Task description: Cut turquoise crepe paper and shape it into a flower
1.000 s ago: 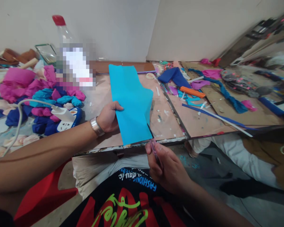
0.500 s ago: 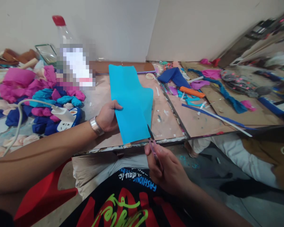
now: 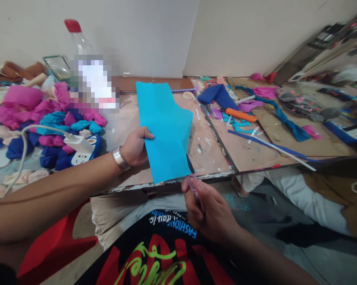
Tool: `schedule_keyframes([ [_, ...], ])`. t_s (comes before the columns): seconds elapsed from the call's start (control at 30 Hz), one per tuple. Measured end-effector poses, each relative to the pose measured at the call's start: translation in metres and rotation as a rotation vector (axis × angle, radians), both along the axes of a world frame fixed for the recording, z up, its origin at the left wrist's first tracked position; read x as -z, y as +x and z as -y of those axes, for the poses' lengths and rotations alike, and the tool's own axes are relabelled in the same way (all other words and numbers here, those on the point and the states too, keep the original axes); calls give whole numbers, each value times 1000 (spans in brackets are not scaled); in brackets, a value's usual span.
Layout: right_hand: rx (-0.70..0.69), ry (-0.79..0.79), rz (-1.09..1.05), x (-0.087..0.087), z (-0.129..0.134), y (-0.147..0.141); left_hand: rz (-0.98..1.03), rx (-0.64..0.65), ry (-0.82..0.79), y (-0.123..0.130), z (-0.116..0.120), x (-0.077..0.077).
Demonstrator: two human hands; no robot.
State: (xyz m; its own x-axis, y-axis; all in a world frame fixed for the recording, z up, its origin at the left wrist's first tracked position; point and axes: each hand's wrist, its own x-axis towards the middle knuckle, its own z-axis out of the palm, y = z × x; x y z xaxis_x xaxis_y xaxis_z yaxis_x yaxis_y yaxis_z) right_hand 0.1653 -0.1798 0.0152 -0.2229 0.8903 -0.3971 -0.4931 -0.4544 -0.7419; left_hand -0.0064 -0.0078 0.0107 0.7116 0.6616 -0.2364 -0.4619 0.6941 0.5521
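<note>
A bright blue sheet of fabric (image 3: 166,134) extends over the table's near edge, its right side bent back in a flap. My left hand (image 3: 136,147) grips its left edge, thumb on top and fingers hidden underneath. Small pink-handled scissors (image 3: 193,185) are closed inside my right hand (image 3: 206,206), just below the sheet's lower right corner. Their dark blades lie along the sheet's right edge, partly covered by it.
Scrunched pink and blue fabric pieces (image 3: 27,105) crowd the left, beside a white power socket (image 3: 82,153) with a cable. Behind stands a red-capped bottle (image 3: 77,41). Fabric scraps, an orange-handled tool (image 3: 240,115) and long strips (image 3: 273,145) lie right. A person's leg (image 3: 303,194) shows lower right.
The scissors' blades have come together along the sheet's right edge, and the fabric there has shifted slightly. My left hand keeps its hold, almost unmoved.
</note>
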Motion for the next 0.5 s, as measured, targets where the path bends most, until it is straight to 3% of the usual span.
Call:
schedule_keyframes([
  [0.5, 30, 19, 107, -1, -7, 6, 31, 79, 24, -3, -1, -1],
])
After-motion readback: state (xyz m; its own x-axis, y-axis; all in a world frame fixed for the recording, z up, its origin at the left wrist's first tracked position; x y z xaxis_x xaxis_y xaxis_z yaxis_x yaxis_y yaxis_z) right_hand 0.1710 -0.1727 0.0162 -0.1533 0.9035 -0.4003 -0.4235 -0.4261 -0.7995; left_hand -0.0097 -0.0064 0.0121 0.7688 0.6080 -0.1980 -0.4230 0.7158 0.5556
